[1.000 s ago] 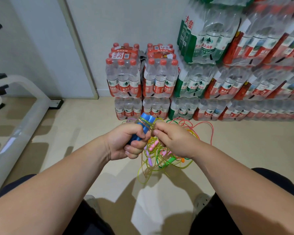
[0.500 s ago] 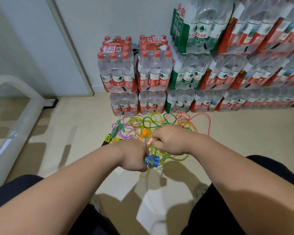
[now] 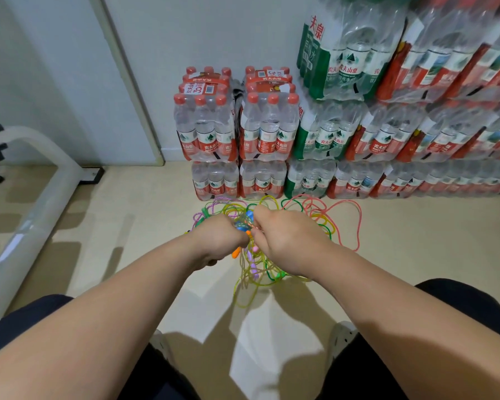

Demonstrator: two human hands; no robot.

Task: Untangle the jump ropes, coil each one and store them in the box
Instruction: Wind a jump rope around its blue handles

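A tangle of thin jump ropes point(image 3: 324, 217) in yellow, green, pink and purple lies on the floor in front of stacked water packs. My left hand point(image 3: 218, 239) grips a pair of blue handles point(image 3: 244, 222) wrapped in yellow cord, held just above the pile. My right hand point(image 3: 286, 239) sits right beside it and pinches the cord next to those handles. Orange, pink and purple handles point(image 3: 253, 259) hang between and below my hands. Loops of yellow and green rope point(image 3: 251, 284) trail down toward my feet. No box is in view.
Shrink-wrapped packs of water bottles point(image 3: 234, 134) are stacked along the wall, taller on the right. A white metal frame point(image 3: 38, 197) slants across the floor at the left. My knees and shoes point(image 3: 339, 339) frame the bottom, with beige floor between.
The blue handles in my left hand dipped down, then came back up to meet my right hand. Both hands now sit closer together over the pile. The view tilted up slightly.
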